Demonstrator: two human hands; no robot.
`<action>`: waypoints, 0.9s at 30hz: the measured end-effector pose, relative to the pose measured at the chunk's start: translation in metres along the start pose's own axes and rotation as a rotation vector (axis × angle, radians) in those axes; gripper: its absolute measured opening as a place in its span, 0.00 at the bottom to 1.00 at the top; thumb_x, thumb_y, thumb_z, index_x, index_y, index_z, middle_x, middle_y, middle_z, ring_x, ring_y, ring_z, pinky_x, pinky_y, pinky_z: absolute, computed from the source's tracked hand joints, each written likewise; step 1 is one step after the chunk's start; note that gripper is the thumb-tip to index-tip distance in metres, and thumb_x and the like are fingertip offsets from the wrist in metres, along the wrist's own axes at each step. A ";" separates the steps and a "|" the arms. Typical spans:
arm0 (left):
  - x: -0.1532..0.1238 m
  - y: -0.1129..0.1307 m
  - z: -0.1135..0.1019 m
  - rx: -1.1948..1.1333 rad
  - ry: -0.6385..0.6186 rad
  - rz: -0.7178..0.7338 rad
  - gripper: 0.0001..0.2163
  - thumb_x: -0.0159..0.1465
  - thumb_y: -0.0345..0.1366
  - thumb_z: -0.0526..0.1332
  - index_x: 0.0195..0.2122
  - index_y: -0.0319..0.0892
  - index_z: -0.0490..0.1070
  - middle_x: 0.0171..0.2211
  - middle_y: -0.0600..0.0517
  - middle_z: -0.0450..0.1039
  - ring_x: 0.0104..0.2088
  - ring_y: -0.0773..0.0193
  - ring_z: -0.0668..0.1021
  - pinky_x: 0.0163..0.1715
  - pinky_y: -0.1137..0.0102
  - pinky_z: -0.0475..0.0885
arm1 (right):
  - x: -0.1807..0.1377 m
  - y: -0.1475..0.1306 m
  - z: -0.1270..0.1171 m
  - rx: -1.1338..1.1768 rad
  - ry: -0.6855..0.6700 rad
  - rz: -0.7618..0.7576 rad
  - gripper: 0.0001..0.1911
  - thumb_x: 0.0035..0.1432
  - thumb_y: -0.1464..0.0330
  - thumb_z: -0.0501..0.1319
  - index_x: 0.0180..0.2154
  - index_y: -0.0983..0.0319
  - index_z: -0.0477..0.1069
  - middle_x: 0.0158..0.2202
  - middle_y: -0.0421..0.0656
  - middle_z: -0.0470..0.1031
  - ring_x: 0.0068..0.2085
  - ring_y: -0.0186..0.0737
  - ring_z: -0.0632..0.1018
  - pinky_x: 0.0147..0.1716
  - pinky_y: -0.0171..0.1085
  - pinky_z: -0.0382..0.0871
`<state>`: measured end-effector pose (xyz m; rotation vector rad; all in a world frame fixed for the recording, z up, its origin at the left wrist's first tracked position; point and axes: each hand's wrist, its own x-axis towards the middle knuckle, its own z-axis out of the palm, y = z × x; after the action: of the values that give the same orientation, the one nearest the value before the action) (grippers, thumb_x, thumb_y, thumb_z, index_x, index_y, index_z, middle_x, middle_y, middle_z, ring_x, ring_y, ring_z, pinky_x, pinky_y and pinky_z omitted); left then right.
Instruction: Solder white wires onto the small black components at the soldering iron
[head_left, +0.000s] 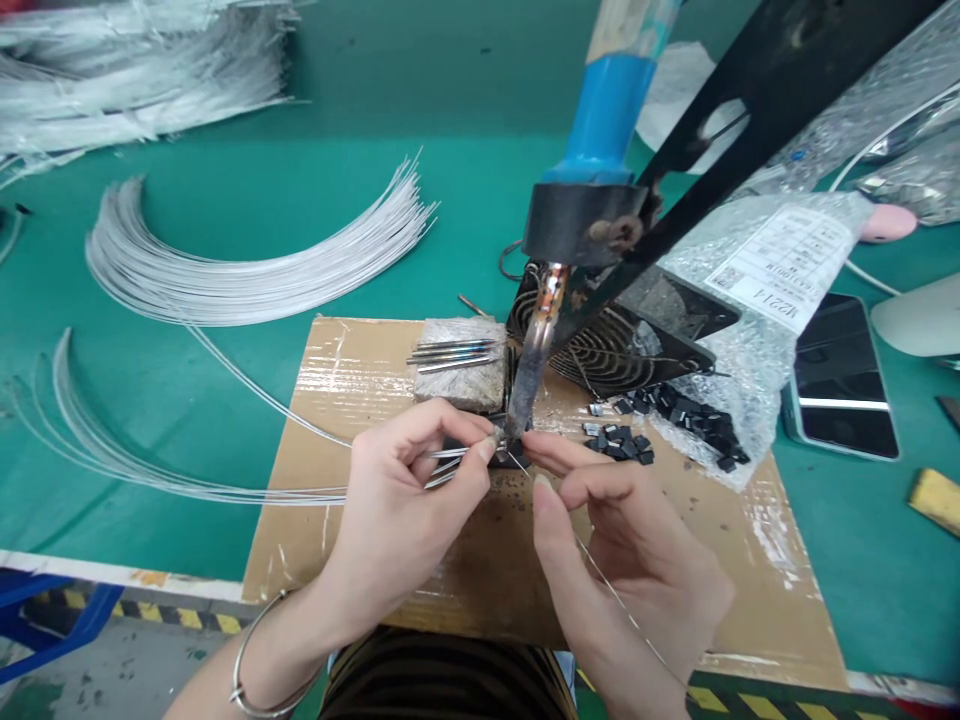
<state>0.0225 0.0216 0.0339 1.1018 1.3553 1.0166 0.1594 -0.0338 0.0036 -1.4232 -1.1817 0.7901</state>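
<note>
My left hand is closed on a few thin white wires that trail off to the left, their ends pinched between thumb and forefinger. Right above those fingertips is the dark tip of a soldering iron, clamped with its blue handle pointing up. My right hand pinches a thin strand of solder wire, its end reaching toward the iron's tip. What lies exactly at the tip is small and partly hidden by my fingers. Just behind, several metal rods rest on a wrapped block.
A cardboard sheet covers the green table. Small black connectors lie on bubble wrap at right, near a phone. A black fan stands behind the iron. Bundled white wires lie back left.
</note>
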 end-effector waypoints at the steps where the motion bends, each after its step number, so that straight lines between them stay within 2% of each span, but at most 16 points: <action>1: 0.000 0.000 0.000 0.000 0.000 -0.003 0.07 0.60 0.24 0.67 0.26 0.41 0.77 0.30 0.52 0.85 0.32 0.68 0.83 0.33 0.79 0.76 | 0.000 0.000 0.000 0.004 0.002 0.004 0.10 0.64 0.75 0.67 0.33 0.56 0.71 0.51 0.44 0.86 0.54 0.46 0.86 0.50 0.40 0.81; 8: -0.001 0.000 -0.002 -0.012 -0.001 0.006 0.08 0.60 0.23 0.67 0.26 0.41 0.77 0.30 0.53 0.85 0.31 0.69 0.83 0.33 0.79 0.76 | -0.001 0.001 0.002 0.017 0.017 -0.005 0.10 0.63 0.76 0.67 0.33 0.56 0.72 0.50 0.42 0.86 0.54 0.43 0.86 0.52 0.36 0.80; 12: -0.001 0.000 -0.001 -0.011 0.001 0.014 0.08 0.60 0.23 0.66 0.27 0.41 0.78 0.30 0.52 0.85 0.31 0.69 0.83 0.33 0.79 0.76 | 0.000 -0.002 0.001 0.010 0.013 -0.020 0.10 0.63 0.76 0.67 0.33 0.57 0.72 0.50 0.45 0.87 0.53 0.46 0.86 0.52 0.39 0.81; 16: 0.000 0.000 0.000 -0.020 -0.004 0.010 0.08 0.60 0.23 0.66 0.27 0.41 0.77 0.30 0.52 0.85 0.33 0.67 0.84 0.34 0.78 0.77 | 0.001 -0.004 0.001 -0.012 0.015 0.030 0.09 0.64 0.74 0.67 0.32 0.57 0.71 0.50 0.48 0.87 0.53 0.49 0.86 0.53 0.44 0.81; 21: -0.001 -0.001 0.000 -0.018 -0.010 0.002 0.07 0.60 0.24 0.67 0.26 0.42 0.77 0.30 0.52 0.85 0.33 0.67 0.84 0.35 0.77 0.78 | 0.000 -0.002 0.002 -0.006 0.022 -0.012 0.09 0.63 0.73 0.68 0.32 0.57 0.72 0.49 0.46 0.87 0.52 0.46 0.87 0.51 0.39 0.82; 27: 0.000 0.001 -0.001 -0.025 -0.004 -0.002 0.07 0.60 0.25 0.67 0.26 0.41 0.77 0.31 0.51 0.85 0.33 0.65 0.84 0.35 0.76 0.78 | 0.001 -0.002 0.003 -0.011 0.024 -0.017 0.09 0.64 0.73 0.68 0.33 0.57 0.72 0.50 0.47 0.87 0.52 0.47 0.87 0.52 0.42 0.82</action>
<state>0.0221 0.0213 0.0352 1.0834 1.3369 1.0262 0.1568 -0.0320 0.0054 -1.4261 -1.1804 0.7541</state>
